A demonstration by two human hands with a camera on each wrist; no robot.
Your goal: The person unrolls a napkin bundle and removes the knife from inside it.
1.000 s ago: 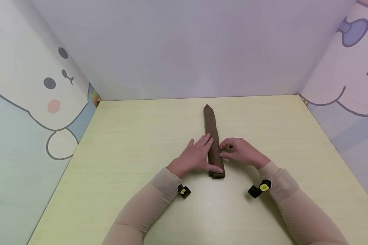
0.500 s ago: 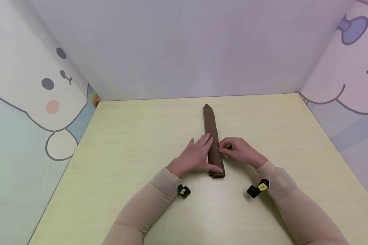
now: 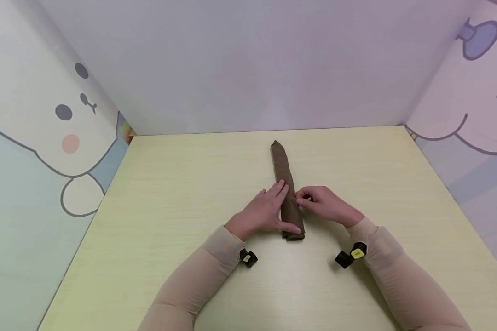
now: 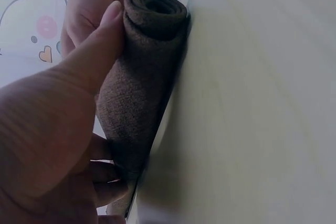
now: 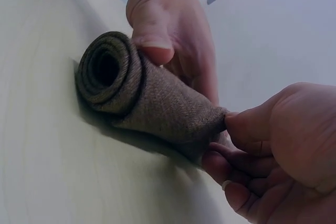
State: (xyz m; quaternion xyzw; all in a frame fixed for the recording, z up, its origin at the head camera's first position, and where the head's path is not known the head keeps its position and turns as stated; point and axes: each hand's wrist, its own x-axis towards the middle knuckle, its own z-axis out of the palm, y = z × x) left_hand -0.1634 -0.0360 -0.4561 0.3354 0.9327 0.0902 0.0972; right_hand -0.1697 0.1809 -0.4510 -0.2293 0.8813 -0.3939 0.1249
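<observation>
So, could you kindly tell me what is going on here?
A person is handling a rolled-up brown cloth on the table. The left hand rests on the roll, with its thumb close to the near end, while the right hand pinches the cloth at its right side. At this moment the roll lies lengthwise, pointing away from the person, and its coiled layers show at the near end.

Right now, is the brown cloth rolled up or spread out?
Rolled up: the brown cloth shows coiled layers at its near end and forms a narrow tube on the table.
</observation>
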